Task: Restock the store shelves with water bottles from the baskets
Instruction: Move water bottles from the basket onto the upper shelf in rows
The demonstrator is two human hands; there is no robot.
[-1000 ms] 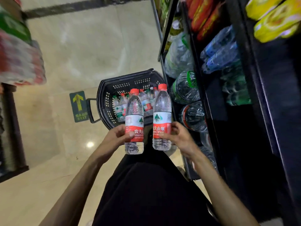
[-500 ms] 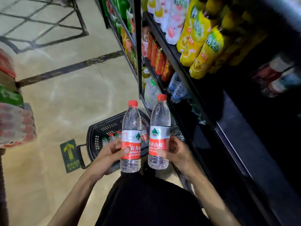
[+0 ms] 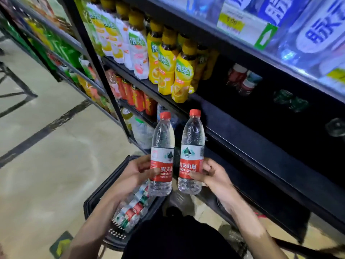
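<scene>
Yellow drink bottles (image 3: 182, 79) are standing in a tight row right of centre, with white and pink drink bottles (image 3: 137, 51) just beside them on the left. Below, red bottles (image 3: 134, 96) are lining up, and a large clear jug (image 3: 141, 131) is sitting lower down near them. A yellow price tag (image 3: 231, 22) is hanging at the top, left of the glowing blue-and-white bottles (image 3: 317, 28). Green bottles (image 3: 61, 51) are crowding the far left. A dark stripe (image 3: 43, 131) is crossing the pale floor (image 3: 56, 165), and a green sticker (image 3: 60, 245) is lying near the bottom left.

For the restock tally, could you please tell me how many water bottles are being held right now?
2: the left bottle in the left hand, the right bottle in the right hand. More lie in the basket below, too blurred to count.
</scene>
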